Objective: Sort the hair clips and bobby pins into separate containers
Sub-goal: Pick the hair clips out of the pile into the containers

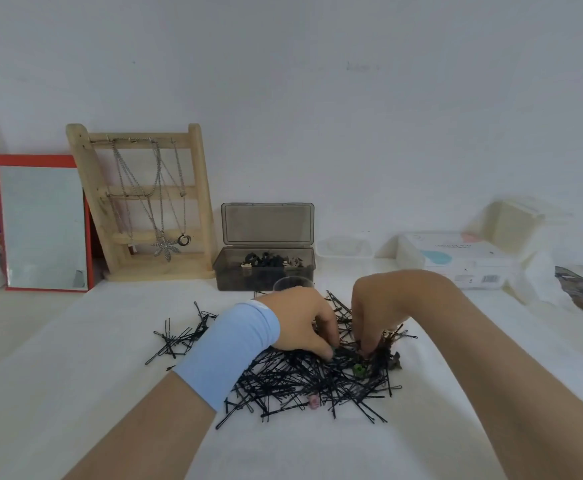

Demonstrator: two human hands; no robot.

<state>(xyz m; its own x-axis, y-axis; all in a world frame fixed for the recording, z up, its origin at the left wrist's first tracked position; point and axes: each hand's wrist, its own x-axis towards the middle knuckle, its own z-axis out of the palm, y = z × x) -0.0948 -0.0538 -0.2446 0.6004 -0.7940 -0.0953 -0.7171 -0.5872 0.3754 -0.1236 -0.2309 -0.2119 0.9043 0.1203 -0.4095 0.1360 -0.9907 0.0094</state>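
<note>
Head view: left hand [300, 320] and right hand [380, 313] dig curled fingers into the bobby pin pile [300, 382] on the counter [75, 375]; grip unclear. Hair clips [266, 260] lie in the open grey box [234, 278] behind.

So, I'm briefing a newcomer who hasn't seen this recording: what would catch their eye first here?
The tangled heap of black bobby pins in the centre, with the left hand and right hand both reaching into it. Behind it, a smoky box stands open with dark hair clips inside, and left of that a wooden stand hung with necklaces.
</note>
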